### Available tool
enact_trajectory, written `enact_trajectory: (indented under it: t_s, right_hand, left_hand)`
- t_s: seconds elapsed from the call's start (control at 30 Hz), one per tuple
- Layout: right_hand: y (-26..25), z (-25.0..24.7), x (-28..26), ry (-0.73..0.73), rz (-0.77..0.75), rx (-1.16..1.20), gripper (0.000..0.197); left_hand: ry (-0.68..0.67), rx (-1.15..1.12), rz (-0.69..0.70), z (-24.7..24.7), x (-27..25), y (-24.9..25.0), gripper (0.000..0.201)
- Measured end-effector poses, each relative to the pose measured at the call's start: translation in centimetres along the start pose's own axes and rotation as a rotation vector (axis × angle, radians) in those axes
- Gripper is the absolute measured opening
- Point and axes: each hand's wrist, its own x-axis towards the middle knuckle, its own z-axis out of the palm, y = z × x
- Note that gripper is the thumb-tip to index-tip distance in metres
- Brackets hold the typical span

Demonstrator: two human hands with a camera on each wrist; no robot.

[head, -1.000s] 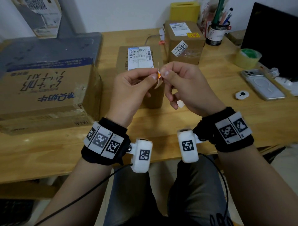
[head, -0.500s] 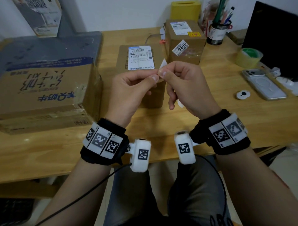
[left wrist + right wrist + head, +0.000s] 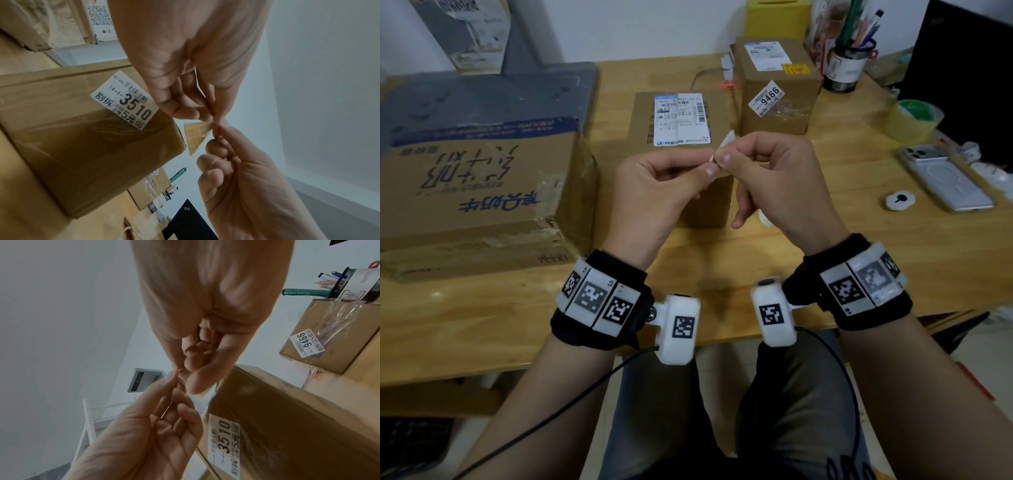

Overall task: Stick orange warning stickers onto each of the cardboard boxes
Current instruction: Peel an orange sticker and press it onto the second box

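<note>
Wooden desk [image 3: 859, 240] with cardboard boxes [image 3: 681, 137]; left hand [image 3: 654, 202] and right hand [image 3: 780, 185] both pinching one orange sticker [image 3: 195, 138].

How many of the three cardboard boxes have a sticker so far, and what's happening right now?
Done: only the far box shows an orange-yellow sticker on top. In hand: the left hand and right hand pinch a sticker between them, apparently peeling its backing. Left: no orange sticker shows on the middle box or the large box.
</note>
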Motion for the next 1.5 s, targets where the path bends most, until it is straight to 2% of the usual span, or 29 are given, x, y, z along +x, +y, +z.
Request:
enact_trajectory:
  t_s: [0.13, 0.33, 0.97, 1.13, 1.37, 1.5]
  right_hand:
    - [-0.3, -0.2, -0.2, -0.001, 0.034, -0.005, 0.01]
    - [-0.7, -0.5, -0.2, -0.013, 0.04, -0.006, 0.003]
    - [-0.9, -0.7, 0.0, -0.021, 0.052, 0.01, 0.012]
    - [-0.8, -0.5, 0.1, -0.003, 0.069, 0.011, 0.011]
    - [-0.3, -0.2, 0.2, 0.02, 0.096, 0.031, 0.018]
    - [-0.1, 0.1, 0.2, 0.043, 0.107, 0.073, 0.024]
  left_hand:
    - [0.027, -0.015, -0.009, -0.1, 0.3, -0.2, 0.017]
    - [0.013, -0.012, 0.031, 0.0, 0.1, -0.3, 0.026]
    - [0.008, 0.028, 0.049, 0.2, 0.1, 0.3, 0.025]
    - [0.002, 0.102, 0.088, 0.3, -0.1, 0.7, 0.023]
    - [0.024, 0.291, 0.186, 0.7, -0.1, 0.6, 0.02]
    - [0.025, 0.323, 0.206, 0.9, -0.2, 0.6, 0.02]
